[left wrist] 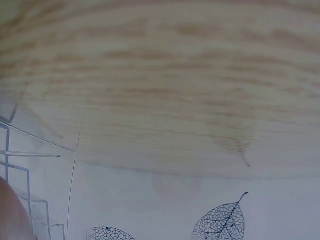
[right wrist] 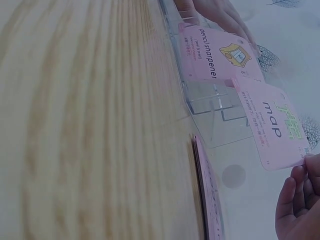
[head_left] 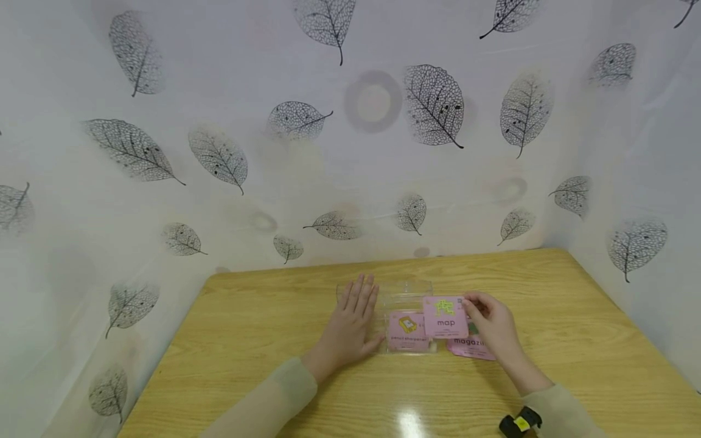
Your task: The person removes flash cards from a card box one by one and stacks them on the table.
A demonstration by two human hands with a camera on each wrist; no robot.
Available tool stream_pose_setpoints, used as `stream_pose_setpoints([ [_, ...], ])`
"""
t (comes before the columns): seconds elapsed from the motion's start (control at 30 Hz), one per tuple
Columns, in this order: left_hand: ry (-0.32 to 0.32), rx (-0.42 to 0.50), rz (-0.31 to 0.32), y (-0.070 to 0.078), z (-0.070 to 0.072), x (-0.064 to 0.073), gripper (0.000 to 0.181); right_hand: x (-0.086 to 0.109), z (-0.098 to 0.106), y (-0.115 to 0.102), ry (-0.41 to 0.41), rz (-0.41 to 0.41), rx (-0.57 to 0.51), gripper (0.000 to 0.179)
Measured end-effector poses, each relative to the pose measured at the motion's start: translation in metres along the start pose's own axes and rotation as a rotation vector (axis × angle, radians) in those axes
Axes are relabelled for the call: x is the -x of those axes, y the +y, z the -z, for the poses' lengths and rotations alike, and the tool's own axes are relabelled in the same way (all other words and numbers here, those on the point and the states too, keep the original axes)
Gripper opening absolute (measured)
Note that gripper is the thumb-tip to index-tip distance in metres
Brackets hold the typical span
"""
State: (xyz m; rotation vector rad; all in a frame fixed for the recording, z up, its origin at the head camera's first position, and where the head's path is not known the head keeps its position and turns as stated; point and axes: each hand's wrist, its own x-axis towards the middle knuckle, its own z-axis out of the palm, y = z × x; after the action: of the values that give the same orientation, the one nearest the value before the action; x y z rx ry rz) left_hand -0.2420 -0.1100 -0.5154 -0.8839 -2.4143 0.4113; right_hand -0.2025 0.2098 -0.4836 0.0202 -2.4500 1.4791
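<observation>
My right hand (head_left: 495, 322) pinches a pink "map" flashcard (head_left: 445, 319) by its right edge. The card is held up in front of a clear stepped plastic rack (head_left: 408, 289), at its right side. A pink "pencil sharpener" flashcard (head_left: 407, 333) leans in the rack, left of the map card. Partly hidden behind the right hand, a "magazine" flashcard (head_left: 470, 348) lies on the table; in the right wrist view it tops a small stack of cards (right wrist: 207, 195). My left hand (head_left: 353, 322) rests with straight fingers against the rack's left side.
The wooden table (head_left: 263, 340) meets a pale curtain (head_left: 306, 170) printed with leaves at its back and sides. A black strap with a yellow patch (head_left: 520, 421) sits at the right sleeve.
</observation>
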Motion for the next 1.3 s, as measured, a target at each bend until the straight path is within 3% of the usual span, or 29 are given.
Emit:
stream_pose_setpoints([
  [0.5,0.021,0.011,-0.001,0.000,-0.003,0.000,0.105,0.001,0.008,0.005,0.008,0.001,0.015,0.024],
  [1.3,-0.016,0.029,-0.001,0.000,0.002,0.000,0.105,0.002,0.020,0.014,0.022,-0.044,0.034,0.028],
])
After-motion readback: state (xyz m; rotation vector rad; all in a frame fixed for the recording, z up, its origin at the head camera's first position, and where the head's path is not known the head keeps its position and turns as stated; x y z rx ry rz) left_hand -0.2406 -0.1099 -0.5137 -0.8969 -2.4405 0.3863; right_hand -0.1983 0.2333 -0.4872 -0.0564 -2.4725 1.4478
